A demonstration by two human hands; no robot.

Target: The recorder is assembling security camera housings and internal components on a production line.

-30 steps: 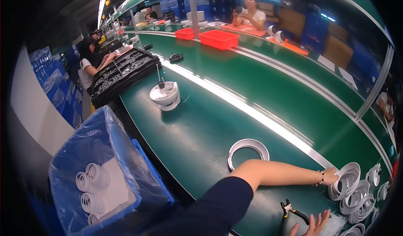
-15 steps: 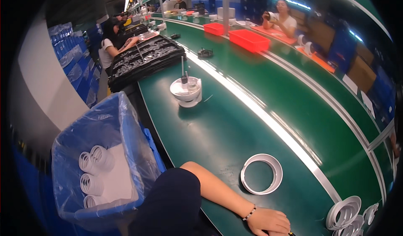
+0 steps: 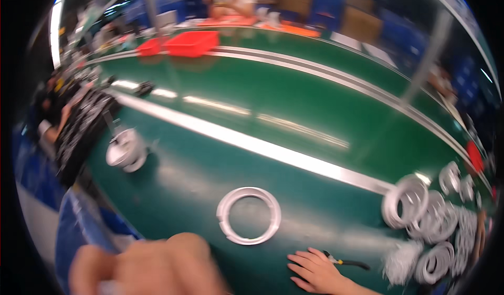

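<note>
White ring [image 3: 223, 214], lying flat on the green table [image 3: 315, 211] just below the middle of the frame, is about the only thing I can see whole and clear; neither hand touches it. At the lower left the left hand [image 3: 149, 268] looms so close and so smeared that I get only a row of bent knuckles. Something pale [image 3: 107, 287] peeks out under it at the bottom edge, but I cannot tell whether the fingers grip it. The right hand [image 3: 314, 272], at lower centre-right, lies palm down, fingers spread and grasping nothing that I can make out. It half covers the pliers [image 3: 350, 264]: one dark handle and a dab of yellow show, the rest is behind the hand.

Over on the right, white rings [image 3: 391, 205] lean together, hiding parts of each other, beside a tangle of pale strands [image 3: 401, 263] I can't sort out. At left, the white bowl-shaped piece [image 3: 125, 153] is blurred, and the black tray [image 3: 84, 127] behind it shows contents I can't identify. The blue bin [image 3: 79, 234] is cut short by the left hand. Across the table, the frame's top edge crops a person [image 3: 241, 3] behind red bins [image 3: 191, 44].
</note>
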